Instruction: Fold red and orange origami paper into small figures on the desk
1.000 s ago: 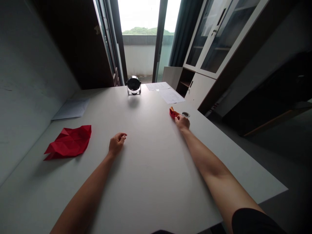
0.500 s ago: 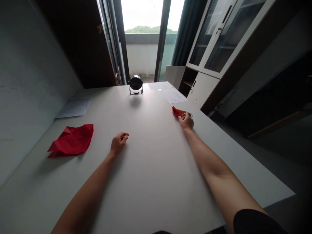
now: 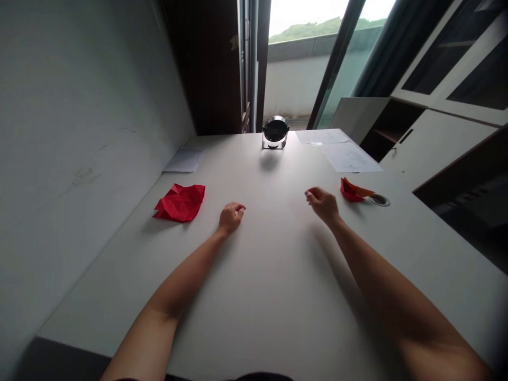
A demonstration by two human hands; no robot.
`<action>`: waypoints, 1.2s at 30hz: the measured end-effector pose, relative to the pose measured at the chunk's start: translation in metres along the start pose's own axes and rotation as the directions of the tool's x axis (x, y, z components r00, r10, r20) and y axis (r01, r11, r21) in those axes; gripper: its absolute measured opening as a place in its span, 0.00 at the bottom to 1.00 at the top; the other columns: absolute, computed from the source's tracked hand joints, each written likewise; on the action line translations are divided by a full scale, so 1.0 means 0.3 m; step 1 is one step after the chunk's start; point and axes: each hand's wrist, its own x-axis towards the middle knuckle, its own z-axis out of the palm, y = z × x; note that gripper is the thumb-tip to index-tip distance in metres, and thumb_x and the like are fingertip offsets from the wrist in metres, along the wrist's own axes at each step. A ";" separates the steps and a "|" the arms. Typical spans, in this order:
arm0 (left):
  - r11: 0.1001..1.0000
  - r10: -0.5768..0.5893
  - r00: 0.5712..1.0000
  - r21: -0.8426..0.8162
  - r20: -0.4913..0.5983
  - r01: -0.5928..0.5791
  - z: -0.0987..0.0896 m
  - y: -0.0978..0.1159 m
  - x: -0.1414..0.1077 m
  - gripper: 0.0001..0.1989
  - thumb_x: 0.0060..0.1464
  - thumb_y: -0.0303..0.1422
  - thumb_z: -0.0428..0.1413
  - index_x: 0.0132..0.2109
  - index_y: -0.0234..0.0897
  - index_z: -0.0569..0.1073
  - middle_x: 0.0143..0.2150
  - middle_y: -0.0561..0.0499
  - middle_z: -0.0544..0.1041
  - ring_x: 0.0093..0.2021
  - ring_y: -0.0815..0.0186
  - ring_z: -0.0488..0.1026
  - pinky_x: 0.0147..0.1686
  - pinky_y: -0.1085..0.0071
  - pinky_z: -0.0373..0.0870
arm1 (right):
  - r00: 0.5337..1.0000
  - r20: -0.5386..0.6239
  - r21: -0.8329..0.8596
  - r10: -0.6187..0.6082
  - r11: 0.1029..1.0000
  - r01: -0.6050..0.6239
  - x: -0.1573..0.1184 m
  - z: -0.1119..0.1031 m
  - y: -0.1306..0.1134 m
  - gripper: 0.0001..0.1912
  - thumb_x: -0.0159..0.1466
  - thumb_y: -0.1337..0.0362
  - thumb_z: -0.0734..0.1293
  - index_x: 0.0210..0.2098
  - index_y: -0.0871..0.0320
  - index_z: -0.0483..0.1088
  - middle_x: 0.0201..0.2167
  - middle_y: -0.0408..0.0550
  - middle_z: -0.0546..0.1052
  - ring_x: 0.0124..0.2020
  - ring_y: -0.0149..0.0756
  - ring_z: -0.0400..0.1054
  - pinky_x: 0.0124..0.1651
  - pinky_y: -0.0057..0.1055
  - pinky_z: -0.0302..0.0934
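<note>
Right hand (image 3: 323, 203): released, fingers loosely bent, nothing visible between thumb and fingertips, and its shadow falling apart from it suggests it is raised off the table (image 3: 246, 296). Half a second ago its fingers were on the folded red-and-orange paper piece (image 3: 351, 191); it has since let go and drawn inward, and the piece now stands alone near the right side of the table, just beyond that hand. In my judgement the setting-down of that piece is finished. Left hand (image 3: 230, 218): loosely curled, low over the table, no object seen in it — palm turned away, so whether it encloses anything small cannot be told. The creased red paper (image 3: 180, 203) lies left of that hand, untouched, apparently unmoved since the earlier views. The camera has swung leftward, which accounts for most of the apparent shift of furniture. Beside the folded piece lies a pale ring (image 3: 381, 204); the orange end reaches its near side, though contact between them cannot be confirmed. Further out, the printed sheets (image 3: 351, 157) are illegible, the dark round device (image 3: 275, 130) shows no clear detail, and the cabinet (image 3: 444, 145) is cut off at the right edge.
</note>
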 end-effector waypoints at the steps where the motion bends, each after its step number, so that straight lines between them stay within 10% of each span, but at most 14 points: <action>1: 0.996 0.009 0.999 0.092 -0.037 -0.006 -0.030 -0.019 0.005 0.10 0.60 0.32 0.52 0.40 0.39 0.79 0.43 0.43 0.78 0.45 0.55 0.73 0.49 0.59 0.69 | 0.995 0.099 0.099 -0.031 0.995 0.021 -0.014 0.023 -0.045 0.16 0.65 0.53 0.62 0.37 0.58 0.75 0.27 0.48 0.78 0.27 0.36 0.71 0.35 0.32 0.63; 10: 0.727 -0.329 0.921 0.567 -0.209 0.388 -0.382 -0.307 -0.013 0.29 0.52 0.38 0.59 0.61 0.39 0.69 0.58 0.33 0.71 0.56 0.41 0.68 0.50 0.50 0.67 | 0.863 0.487 0.357 -0.133 0.932 -0.058 -0.163 0.190 -0.243 0.12 0.64 0.55 0.65 0.33 0.56 0.74 0.26 0.43 0.78 0.26 0.33 0.71 0.32 0.28 0.62; 19: 0.697 -0.410 0.896 0.575 -0.169 0.428 -0.516 -0.352 -0.041 0.19 0.64 0.41 0.45 0.34 0.40 0.77 0.35 0.38 0.79 0.37 0.49 0.75 0.38 0.59 0.66 | 0.907 0.390 0.324 -0.162 0.946 0.029 -0.197 0.219 -0.212 0.11 0.64 0.56 0.65 0.34 0.55 0.75 0.26 0.43 0.79 0.27 0.33 0.68 0.33 0.28 0.60; 23: 0.784 -0.120 0.965 0.574 -0.233 0.236 -0.455 -0.244 -0.036 0.17 0.66 0.37 0.44 0.45 0.38 0.76 0.46 0.36 0.77 0.48 0.48 0.73 0.45 0.57 0.67 | 0.926 0.345 0.351 -0.157 0.936 0.028 -0.204 0.216 -0.208 0.12 0.65 0.55 0.63 0.34 0.56 0.74 0.26 0.43 0.77 0.27 0.33 0.68 0.33 0.28 0.60; 27: 0.901 0.102 0.994 0.420 0.032 -0.106 -0.310 -0.112 -0.038 0.13 0.65 0.35 0.48 0.47 0.39 0.77 0.48 0.39 0.77 0.51 0.51 0.73 0.51 0.58 0.68 | 0.956 0.250 0.308 -0.155 0.949 0.074 -0.210 0.215 -0.204 0.12 0.65 0.57 0.63 0.40 0.56 0.75 0.29 0.44 0.77 0.28 0.33 0.67 0.35 0.29 0.63; 31: 0.879 0.300 0.894 0.267 0.332 -0.394 -0.152 -0.015 -0.048 0.14 0.62 0.30 0.51 0.51 0.42 0.77 0.53 0.44 0.77 0.53 0.56 0.73 0.55 0.59 0.68 | 0.935 0.186 0.177 -0.302 0.946 0.270 -0.215 0.191 -0.201 0.17 0.65 0.63 0.64 0.53 0.54 0.71 0.43 0.50 0.77 0.38 0.39 0.70 0.44 0.36 0.67; 36: 0.870 0.354 0.851 0.198 0.387 -0.452 -0.044 0.046 -0.037 0.14 0.64 0.31 0.52 0.53 0.44 0.77 0.55 0.48 0.77 0.54 0.58 0.73 0.54 0.59 0.70 | 0.850 0.241 0.078 -0.468 0.883 0.463 -0.201 0.167 -0.180 0.25 0.61 0.70 0.65 0.57 0.52 0.67 0.61 0.53 0.68 0.61 0.50 0.60 0.58 0.49 0.63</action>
